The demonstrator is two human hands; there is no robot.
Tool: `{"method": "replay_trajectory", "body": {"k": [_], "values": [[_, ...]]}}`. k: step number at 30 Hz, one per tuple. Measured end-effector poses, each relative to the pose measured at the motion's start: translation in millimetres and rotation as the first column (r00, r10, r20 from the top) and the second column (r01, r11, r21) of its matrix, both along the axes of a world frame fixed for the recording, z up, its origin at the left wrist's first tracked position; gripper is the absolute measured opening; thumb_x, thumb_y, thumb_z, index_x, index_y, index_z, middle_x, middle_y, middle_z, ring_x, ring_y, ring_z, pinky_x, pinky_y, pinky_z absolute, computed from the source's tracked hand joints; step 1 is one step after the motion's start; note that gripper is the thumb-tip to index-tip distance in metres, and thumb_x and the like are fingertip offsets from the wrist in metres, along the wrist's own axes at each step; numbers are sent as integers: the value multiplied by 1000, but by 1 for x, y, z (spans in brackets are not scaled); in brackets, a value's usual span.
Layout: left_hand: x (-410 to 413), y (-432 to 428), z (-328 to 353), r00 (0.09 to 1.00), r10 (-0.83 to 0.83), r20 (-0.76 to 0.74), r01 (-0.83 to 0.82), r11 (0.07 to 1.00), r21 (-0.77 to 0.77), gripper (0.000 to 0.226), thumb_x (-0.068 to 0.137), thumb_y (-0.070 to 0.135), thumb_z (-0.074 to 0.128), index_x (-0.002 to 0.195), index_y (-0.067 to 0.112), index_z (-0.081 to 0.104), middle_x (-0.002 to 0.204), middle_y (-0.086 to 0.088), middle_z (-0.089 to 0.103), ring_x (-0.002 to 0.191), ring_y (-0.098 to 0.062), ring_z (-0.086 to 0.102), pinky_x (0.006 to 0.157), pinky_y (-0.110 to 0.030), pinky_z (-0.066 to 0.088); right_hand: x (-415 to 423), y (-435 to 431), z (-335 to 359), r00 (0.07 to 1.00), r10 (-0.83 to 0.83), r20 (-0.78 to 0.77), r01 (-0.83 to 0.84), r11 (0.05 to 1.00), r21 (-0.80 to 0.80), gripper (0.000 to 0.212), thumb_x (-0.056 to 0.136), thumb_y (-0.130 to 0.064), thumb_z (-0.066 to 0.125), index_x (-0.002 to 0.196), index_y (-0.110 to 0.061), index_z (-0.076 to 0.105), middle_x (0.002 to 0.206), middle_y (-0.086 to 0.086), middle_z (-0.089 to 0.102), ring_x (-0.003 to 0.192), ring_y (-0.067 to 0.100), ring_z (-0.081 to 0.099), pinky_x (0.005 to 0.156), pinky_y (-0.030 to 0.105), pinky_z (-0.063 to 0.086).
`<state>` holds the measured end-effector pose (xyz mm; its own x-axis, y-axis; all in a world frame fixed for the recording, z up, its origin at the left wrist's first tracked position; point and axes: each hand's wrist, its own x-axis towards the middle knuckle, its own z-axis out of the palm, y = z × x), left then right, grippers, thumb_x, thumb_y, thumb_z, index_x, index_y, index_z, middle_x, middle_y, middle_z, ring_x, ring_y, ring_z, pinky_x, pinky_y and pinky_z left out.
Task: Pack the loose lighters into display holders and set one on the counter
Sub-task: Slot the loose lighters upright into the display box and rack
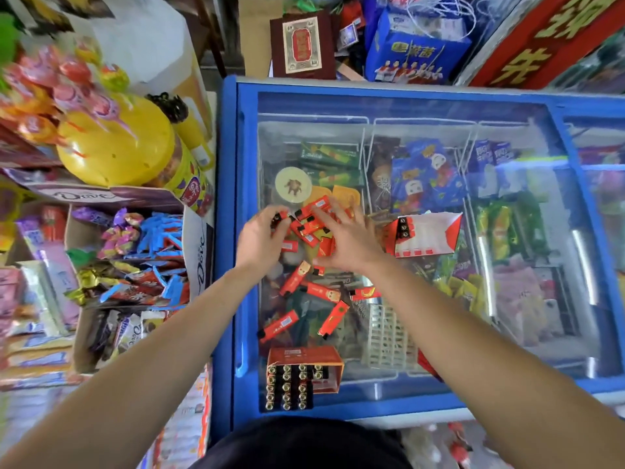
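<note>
Gathering the loose lighters (309, 228) heaped on the freezer lid (524, 110), the left hand (258, 240) pinches one lighter (280, 217) while the right hand (345, 236) lies flat-fingered on the heap, seemingly corralling it beside the near-empty holder (426, 238); a filled holder (301, 377) stands nearer.

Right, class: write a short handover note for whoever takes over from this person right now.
Left hand grips one red, black-capped lighter; right hand rests open on the pile of loose red lighters on the blue freezer's glass lid.
Done: near red cardboard holder mostly full.
To do: far red-and-white holder shows three lighters; fill it, gather stray lighters, set one holder on the counter.
</note>
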<state>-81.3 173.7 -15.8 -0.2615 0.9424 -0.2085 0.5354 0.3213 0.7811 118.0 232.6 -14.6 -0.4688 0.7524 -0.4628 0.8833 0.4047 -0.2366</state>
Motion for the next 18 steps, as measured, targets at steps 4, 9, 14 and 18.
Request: {"method": "replay_trajectory", "body": {"k": [4,9,14,18], "values": [[-5,7,-8,998,-62,16,64,993,-102,31,100,31,61,131,26,63,108,2,73,90,-19,69,74,-31,54,-13,17,-5,990,131,56,-132,991,13,101,79,-73,63,158,-43,9,169,-4,1,152,40,4,115,70,17],[3,10,-18,966,-188,-177,174,980,-92,50,92,27,71,140,22,58,136,-5,51,119,-25,57,90,-33,49,-7,12,-3,999,35,31,-37,997,64,78,83,-64,65,149,-34,35,145,-1,36,132,32,31,104,65,37],[14,19,-14,796,-512,-324,445,857,-261,72,82,37,73,148,35,47,154,1,32,139,-29,34,83,-45,55,6,5,-1,993,-90,73,92,995,-32,70,84,-58,69,141,-29,40,138,4,42,131,39,34,103,63,41],[18,21,-14,740,-577,-345,506,816,-280,50,87,36,74,135,26,62,147,-4,39,134,-29,39,89,-45,54,20,-2,-1,990,-133,-36,131,989,-64,56,90,-45,69,135,-17,48,129,9,56,123,36,52,100,50,44]]}}
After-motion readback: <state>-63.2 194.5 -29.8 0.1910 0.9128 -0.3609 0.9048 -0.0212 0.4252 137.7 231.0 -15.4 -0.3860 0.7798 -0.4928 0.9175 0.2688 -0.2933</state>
